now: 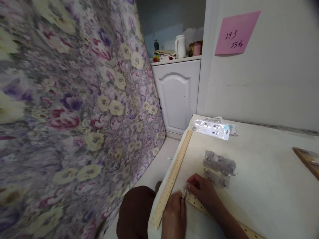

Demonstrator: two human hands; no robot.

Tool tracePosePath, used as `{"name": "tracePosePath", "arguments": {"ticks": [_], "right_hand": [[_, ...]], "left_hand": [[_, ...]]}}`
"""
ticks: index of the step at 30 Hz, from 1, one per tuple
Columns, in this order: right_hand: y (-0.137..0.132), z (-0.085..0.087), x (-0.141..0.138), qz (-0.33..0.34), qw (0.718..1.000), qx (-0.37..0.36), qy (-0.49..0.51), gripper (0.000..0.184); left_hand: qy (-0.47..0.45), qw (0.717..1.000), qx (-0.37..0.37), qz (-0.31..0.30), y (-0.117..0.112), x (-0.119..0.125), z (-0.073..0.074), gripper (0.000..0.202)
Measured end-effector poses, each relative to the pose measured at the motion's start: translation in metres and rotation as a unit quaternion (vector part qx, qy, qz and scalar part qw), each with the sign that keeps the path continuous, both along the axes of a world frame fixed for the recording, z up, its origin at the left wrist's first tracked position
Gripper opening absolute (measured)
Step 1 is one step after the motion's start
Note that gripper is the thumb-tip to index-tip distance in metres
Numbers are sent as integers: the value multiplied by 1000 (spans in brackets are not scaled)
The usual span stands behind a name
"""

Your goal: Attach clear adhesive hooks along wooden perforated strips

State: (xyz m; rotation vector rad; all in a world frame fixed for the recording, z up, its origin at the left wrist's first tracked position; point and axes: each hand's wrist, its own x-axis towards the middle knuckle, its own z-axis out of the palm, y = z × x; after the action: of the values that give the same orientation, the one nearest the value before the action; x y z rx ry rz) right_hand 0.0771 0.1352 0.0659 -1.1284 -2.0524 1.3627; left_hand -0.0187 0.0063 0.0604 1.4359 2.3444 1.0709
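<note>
A pale wooden strip with rows of holes (pixel 196 202) runs from the lower right up to my two hands, partly under my right forearm. My left hand (pixel 174 210) is closed at the strip's end, its fingertips against the edge. My right hand (pixel 202 190) is closed in a pinch at the same end, at a small clear, shiny piece (pixel 186 191) whose exact kind is too small to tell. Just beyond my right hand lie clear plastic bags with small metal parts (pixel 219 163). Another perforated wooden strip (pixel 174 172) lies along the table's left edge.
The white table (pixel 269 172) carries a blister pack of metal hooks (pixel 211 129) at its far corner. A brown-edged item (pixel 307 161) lies at the right. A floral curtain (pixel 99 99) hangs at the left, and a white cabinet (pixel 178 99) stands behind.
</note>
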Motion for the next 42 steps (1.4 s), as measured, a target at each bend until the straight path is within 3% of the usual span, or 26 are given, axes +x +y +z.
{"name": "tracePosePath", "arguments": {"ticks": [9,17,26,42], "right_hand": [[-2,1,1,2,1000,7,-20,14],[-2,1,1,9,1000,18,-20,13],[-3,3,2,13,1000,16,-24,18],[-5,3,1,2,1000,8,-20,19]], "left_hand": [[13,999,35,18,2,0,-17,31],[18,1000,3,15,1,1,-10,30],[22,1000,14,12,2,0,-17,27],[47,999,-1,11,2,0,-13,29]]}}
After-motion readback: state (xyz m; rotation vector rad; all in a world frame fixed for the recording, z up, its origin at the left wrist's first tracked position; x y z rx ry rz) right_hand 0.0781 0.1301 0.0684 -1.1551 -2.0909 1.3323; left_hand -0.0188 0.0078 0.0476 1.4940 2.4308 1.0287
